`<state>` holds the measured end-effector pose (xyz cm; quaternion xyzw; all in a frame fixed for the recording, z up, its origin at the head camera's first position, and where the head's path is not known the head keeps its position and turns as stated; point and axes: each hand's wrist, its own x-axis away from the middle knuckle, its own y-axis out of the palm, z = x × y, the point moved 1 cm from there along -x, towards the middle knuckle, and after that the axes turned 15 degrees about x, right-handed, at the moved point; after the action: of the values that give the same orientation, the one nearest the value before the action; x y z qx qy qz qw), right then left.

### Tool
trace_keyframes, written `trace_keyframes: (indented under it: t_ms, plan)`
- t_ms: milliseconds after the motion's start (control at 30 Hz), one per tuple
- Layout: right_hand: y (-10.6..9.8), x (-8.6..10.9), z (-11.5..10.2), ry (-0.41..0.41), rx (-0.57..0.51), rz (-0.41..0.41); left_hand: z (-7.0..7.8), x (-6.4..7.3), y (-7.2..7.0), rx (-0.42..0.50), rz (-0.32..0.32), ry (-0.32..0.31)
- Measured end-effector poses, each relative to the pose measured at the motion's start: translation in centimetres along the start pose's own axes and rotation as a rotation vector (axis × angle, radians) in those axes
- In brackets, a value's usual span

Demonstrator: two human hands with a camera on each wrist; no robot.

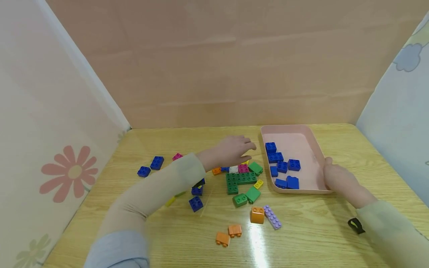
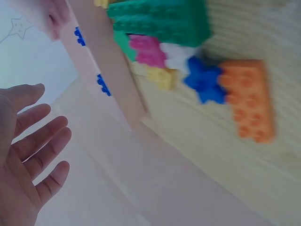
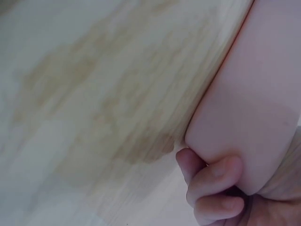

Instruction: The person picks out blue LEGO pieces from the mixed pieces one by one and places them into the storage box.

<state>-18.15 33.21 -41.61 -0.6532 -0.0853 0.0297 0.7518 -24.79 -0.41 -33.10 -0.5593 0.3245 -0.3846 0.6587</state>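
Observation:
In the head view my left hand (image 1: pixel 232 150) is above the toy bricks, left of a pink tray (image 1: pixel 301 133). Its fingers are spread and hold nothing, as the left wrist view also shows. Nearest below it are a magenta brick (image 1: pixel 243 168), a white brick (image 1: pixel 233 169) and a green brick (image 1: pixel 256 168). My right hand (image 1: pixel 342 182) grips the tray's near right corner, its fingers curled against the outer wall (image 3: pixel 244 117) in the right wrist view. Several blue bricks (image 1: pixel 294 165) lie inside the tray, mostly along its left side.
More blue bricks (image 1: pixel 156 162) lie at the left and around the left forearm. Orange bricks (image 1: pixel 257 215) and a lilac brick (image 1: pixel 273 217) are toward the front. A black strap (image 1: pixel 356 225) is by the right wrist. Walls stand behind and at both sides.

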Motion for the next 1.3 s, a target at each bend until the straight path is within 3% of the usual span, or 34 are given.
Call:
trace_keyframes:
  t_ms: [200, 433, 800, 900, 1133, 1300]
  plan:
    - [0.2, 0.0, -0.1, -0.018, 0.032, 0.034, -1.7, 3.6, 1.3, 0.087, 0.06, -0.037]
    - [0.5, -0.1, 0.0, -0.025, 0.016, 0.05, -3.4, 6.9, 2.1, 0.14, 0.137, -0.157]
    - [0.5, -0.2, 0.1, -0.024, -0.013, 0.034, -5.1, 10.5, 2.0, 0.22, 0.231, -0.224]
    - [0.5, -0.2, 0.1, -0.018, -0.006, 0.038, -5.4, 11.0, 2.2, 0.254, 0.195, -0.257]
    - [0.5, -0.1, 0.1, -0.01, 0.008, 0.041, -5.5, 11.8, 3.6, 0.354, -0.041, -0.444]
    - [0.5, -0.1, 0.0, -0.017, 0.009, 0.047, -5.2, 11.6, 4.5, 0.363, -0.148, -0.558]
